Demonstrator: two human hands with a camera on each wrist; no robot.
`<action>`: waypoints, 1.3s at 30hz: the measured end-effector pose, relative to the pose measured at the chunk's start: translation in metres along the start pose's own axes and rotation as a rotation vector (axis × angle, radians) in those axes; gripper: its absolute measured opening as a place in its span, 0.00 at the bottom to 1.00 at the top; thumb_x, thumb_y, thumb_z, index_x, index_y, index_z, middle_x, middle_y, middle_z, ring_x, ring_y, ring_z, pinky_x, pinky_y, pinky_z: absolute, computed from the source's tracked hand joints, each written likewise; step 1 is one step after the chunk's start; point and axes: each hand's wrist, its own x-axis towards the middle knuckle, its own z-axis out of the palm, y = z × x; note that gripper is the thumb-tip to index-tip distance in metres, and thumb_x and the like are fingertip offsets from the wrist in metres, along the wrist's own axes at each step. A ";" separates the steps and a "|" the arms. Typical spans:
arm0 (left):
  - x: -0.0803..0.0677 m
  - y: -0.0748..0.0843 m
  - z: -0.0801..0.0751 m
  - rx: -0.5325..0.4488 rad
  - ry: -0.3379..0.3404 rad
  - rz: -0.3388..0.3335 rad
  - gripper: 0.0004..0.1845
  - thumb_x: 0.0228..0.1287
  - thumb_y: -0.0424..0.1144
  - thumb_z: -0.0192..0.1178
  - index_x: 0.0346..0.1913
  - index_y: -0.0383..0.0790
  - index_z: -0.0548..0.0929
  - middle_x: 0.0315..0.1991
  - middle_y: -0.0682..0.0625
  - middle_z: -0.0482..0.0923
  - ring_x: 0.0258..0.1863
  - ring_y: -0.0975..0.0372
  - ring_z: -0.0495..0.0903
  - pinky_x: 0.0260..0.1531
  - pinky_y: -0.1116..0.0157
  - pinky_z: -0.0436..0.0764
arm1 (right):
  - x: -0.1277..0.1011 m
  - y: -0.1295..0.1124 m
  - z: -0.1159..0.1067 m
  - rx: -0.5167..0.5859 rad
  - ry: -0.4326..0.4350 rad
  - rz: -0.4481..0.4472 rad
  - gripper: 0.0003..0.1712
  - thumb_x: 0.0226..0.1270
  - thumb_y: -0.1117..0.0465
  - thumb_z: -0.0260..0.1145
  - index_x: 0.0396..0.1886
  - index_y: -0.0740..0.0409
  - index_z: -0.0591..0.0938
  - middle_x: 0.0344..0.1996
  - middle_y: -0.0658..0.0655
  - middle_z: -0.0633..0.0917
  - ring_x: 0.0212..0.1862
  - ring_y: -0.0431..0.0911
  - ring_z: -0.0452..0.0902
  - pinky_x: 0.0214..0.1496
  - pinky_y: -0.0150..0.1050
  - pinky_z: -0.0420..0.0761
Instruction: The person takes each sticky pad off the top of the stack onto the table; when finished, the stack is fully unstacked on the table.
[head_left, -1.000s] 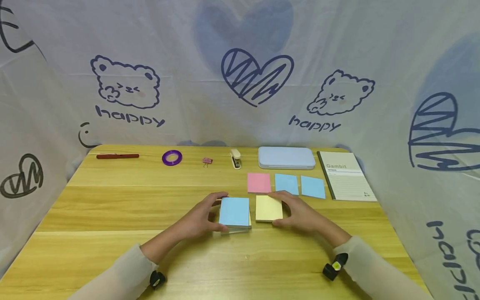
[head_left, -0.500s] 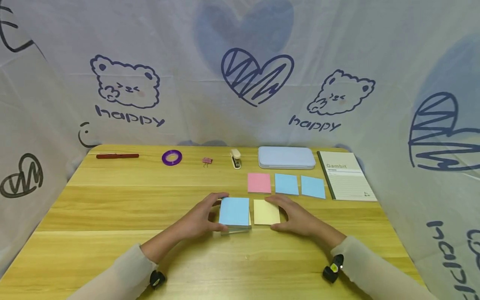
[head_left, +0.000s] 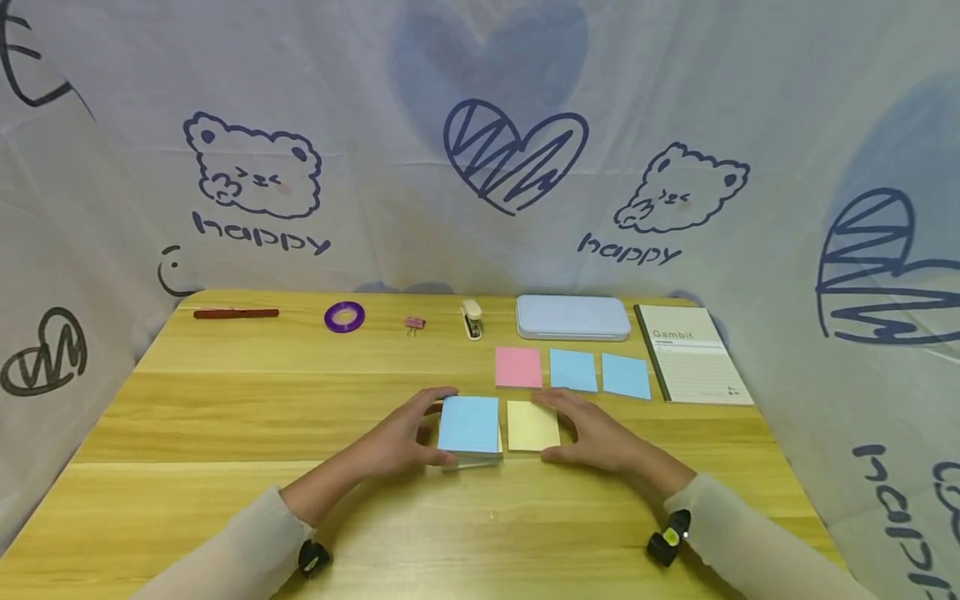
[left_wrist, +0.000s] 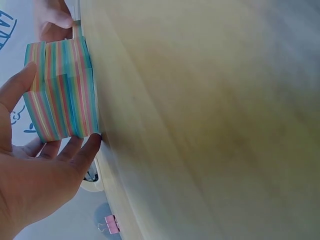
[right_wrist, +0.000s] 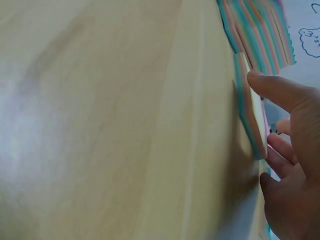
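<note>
The yellow pad [head_left: 533, 426] lies just left of my right grip [head_left: 596, 437], which I read as holding it, thumb at the near edge, fingers at the far one, spread about as wide as the pad. The pad is square, so it gives me no long axis to line up; the right grip is plainly the nearer. What matters most, I judge, is the narrow gap to the pad's left, with the blue-topped stack [head_left: 468, 425] across it, held between thumb and fingers of my left grip [head_left: 405, 433]. The pad looks thin, pale on top and striped along its side; the stack is much taller, its banded layers slightly out of line. I can't tell whether the pad touches the surface [head_left: 390, 533]. Beyond the right grip lie a pink pad [head_left: 518, 367] and two blue pads [head_left: 573, 370].
</note>
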 end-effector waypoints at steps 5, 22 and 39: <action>0.001 -0.003 -0.001 -0.054 -0.035 -0.049 0.54 0.60 0.39 0.77 0.81 0.38 0.53 0.81 0.38 0.53 0.78 0.38 0.57 0.73 0.40 0.64 | -0.001 -0.011 -0.005 0.017 0.042 0.000 0.49 0.63 0.46 0.77 0.79 0.51 0.66 0.76 0.59 0.67 0.77 0.59 0.62 0.75 0.64 0.66; 0.003 -0.005 0.000 -0.042 -0.027 0.023 0.45 0.60 0.33 0.76 0.76 0.34 0.61 0.74 0.34 0.65 0.75 0.35 0.60 0.71 0.38 0.66 | 0.026 -0.068 -0.003 0.133 0.037 0.006 0.53 0.62 0.42 0.77 0.81 0.50 0.64 0.78 0.55 0.66 0.78 0.56 0.60 0.76 0.62 0.65; 0.003 -0.008 0.001 0.007 -0.016 0.014 0.46 0.60 0.35 0.76 0.76 0.35 0.60 0.74 0.32 0.64 0.74 0.33 0.61 0.70 0.37 0.66 | 0.038 -0.086 0.022 0.144 0.008 0.019 0.56 0.57 0.43 0.80 0.80 0.56 0.65 0.76 0.58 0.67 0.76 0.56 0.63 0.75 0.59 0.69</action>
